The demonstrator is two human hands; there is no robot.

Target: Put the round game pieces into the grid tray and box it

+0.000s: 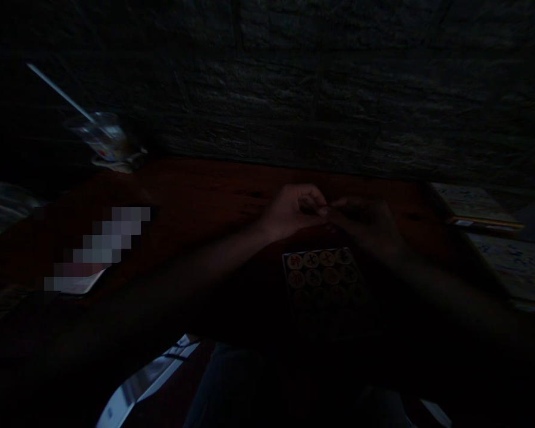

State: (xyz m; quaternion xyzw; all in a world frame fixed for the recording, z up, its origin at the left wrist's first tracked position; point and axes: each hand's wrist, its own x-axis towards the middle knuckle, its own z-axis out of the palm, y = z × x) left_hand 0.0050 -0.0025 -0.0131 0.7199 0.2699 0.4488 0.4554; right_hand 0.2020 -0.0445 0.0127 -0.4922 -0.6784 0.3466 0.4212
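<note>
Both hands meet over the dark wooden table, just beyond a box of xiangqi pieces. My left hand (294, 208) is closed in a pinch, thumb against fingertips. My right hand (365, 220), darker and in shadow, pinches at the same spot, so the fingertips of both touch or nearly touch. Whatever lies between them is too small and dim to make out. In the shallow box (286, 270), round pieces (311, 260) with red and dark characters lie in rows; the nearer rows fade into shadow.
A plastic cup (109, 139) with a straw (60, 90) stands at the back left of the table (196, 184). A blurred-out flat object (102, 252) lies at the left. Two patterned seats or boards (512, 264) are at the right. A stone wall (267, 89) rises behind.
</note>
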